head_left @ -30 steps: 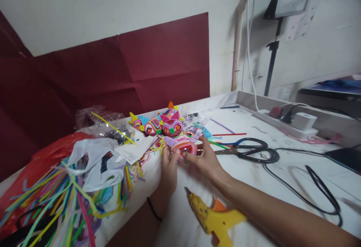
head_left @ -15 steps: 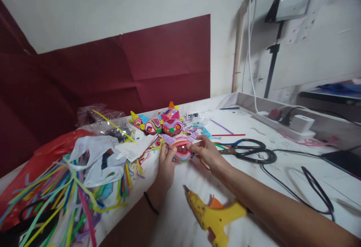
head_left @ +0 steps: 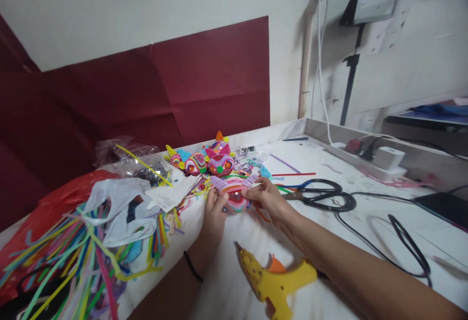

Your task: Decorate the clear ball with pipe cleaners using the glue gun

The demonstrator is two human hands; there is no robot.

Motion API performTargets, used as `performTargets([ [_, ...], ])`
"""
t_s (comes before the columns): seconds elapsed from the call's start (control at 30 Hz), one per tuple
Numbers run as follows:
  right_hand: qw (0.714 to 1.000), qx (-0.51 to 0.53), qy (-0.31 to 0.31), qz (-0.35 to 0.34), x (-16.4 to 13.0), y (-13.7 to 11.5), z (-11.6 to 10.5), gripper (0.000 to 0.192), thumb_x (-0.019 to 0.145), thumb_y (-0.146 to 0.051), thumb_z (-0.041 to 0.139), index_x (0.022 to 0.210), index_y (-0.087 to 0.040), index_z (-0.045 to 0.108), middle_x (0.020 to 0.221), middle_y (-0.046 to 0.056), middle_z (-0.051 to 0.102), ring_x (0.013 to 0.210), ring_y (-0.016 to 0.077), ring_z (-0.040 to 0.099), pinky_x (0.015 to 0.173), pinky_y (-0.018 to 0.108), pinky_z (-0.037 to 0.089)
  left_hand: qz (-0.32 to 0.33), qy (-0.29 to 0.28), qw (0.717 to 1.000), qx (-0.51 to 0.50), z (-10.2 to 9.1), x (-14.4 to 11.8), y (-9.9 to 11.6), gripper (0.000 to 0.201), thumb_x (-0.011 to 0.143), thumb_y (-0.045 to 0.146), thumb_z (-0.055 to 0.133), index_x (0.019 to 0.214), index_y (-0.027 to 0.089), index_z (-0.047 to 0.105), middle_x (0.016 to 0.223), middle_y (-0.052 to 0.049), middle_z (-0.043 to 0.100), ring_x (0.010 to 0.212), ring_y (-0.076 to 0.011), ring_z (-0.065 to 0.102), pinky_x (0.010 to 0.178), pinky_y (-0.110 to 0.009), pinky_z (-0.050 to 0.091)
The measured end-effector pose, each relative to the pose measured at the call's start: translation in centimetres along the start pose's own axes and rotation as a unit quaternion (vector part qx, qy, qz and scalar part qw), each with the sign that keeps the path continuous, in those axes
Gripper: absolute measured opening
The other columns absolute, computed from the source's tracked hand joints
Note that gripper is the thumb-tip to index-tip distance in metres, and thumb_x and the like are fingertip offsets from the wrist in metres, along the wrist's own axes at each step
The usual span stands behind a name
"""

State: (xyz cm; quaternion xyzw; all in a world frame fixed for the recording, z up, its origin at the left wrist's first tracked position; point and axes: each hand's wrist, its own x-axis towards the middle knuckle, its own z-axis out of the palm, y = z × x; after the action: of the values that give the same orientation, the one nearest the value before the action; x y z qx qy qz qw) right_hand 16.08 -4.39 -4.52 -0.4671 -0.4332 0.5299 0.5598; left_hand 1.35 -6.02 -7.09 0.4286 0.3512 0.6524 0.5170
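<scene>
Far left on the white table (head_left: 365, 222) lies a heap of coloured pipe cleaners (head_left: 73, 261) beside a red plastic bag (head_left: 51, 203) and a white one (head_left: 120, 208). Further in, a cluster of finished pipe-cleaner figures (head_left: 208, 161) sits near the table's back edge. Just in front of them, the left hand (head_left: 214, 213) has its grip closed narrowly on the left side of a round pink and striped pipe-cleaner piece (head_left: 236, 196), thumb and fingers pinching its purple fringe. The right hand (head_left: 268, 198) pinches the opposite side in the same way, so the piece is held between both hands, low over the table; I cannot tell whether it touches. Below the hands, a yellow glue gun (head_left: 276, 281) lies on the table. To the right rest black scissors (head_left: 321, 196), then a looping black cable (head_left: 398, 242) and a white power strip (head_left: 369, 161).
</scene>
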Motion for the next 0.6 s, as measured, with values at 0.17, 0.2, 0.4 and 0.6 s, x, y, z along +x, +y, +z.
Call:
performTargets([
  [0.17, 0.999, 0.031, -0.017, 0.039, -0.2, -0.6, -0.1, 0.061, 0.047, -0.031, 0.088, 0.093, -0.023, 0.048, 0.061, -0.007, 0.055, 0.052, 0.0122, 0.048, 0.05, 0.025, 0.034, -0.006, 0.004, 1.0, -0.003, 0.1, 0.0, 0.2, 0.034, 0.077, 0.031, 0.071, 0.108, 0.023, 0.059, 0.108, -0.009, 0.069, 0.097, -0.0265, 0.07, 0.08, -0.039, 0.058],
  [0.2, 0.998, 0.037, -0.017, 0.043, -0.3, -0.7, -0.1, 0.061, 0.048, -0.029, 0.088, 0.093, -0.023, 0.048, 0.059, -0.008, 0.054, 0.051, 0.0114, 0.046, 0.049, 0.024, 0.032, -0.009, 0.004, 1.0, -0.006, 0.2, 0.0, 0.2, 0.033, 0.077, 0.031, 0.072, 0.106, 0.023, 0.059, 0.108, -0.009, 0.069, 0.097, -0.0263, 0.07, 0.08, -0.039, 0.058],
  [0.4, 0.996, 0.06, -0.01, 0.068, -0.4, -1.3, -0.3, 0.052, 0.057, -0.015, 0.083, 0.094, -0.021, 0.047, 0.052, -0.011, 0.053, 0.046, 0.0099, 0.042, 0.045, 0.022, 0.03, -0.031, 0.002, 0.999, -0.008, 0.1, 0.0, 0.2, 0.032, 0.077, 0.032, 0.074, 0.103, 0.024, 0.057, 0.108, -0.005, 0.067, 0.097, -0.0224, 0.069, 0.086, -0.038, 0.057],
  [0.6, 0.994, 0.07, -0.002, 0.083, -0.9, -2.2, -0.7, 0.044, 0.063, -0.005, 0.079, 0.09, -0.021, 0.048, 0.048, -0.012, 0.051, 0.044, 0.0097, 0.045, 0.043, 0.021, 0.029, -0.045, 0.018, 0.999, 0.0, 0.1, 0.0, 0.1, 0.04, 0.075, 0.031, 0.076, 0.11, 0.024, 0.057, 0.114, -0.005, 0.067, 0.102, -0.0205, 0.067, 0.086, -0.033, 0.054],
])
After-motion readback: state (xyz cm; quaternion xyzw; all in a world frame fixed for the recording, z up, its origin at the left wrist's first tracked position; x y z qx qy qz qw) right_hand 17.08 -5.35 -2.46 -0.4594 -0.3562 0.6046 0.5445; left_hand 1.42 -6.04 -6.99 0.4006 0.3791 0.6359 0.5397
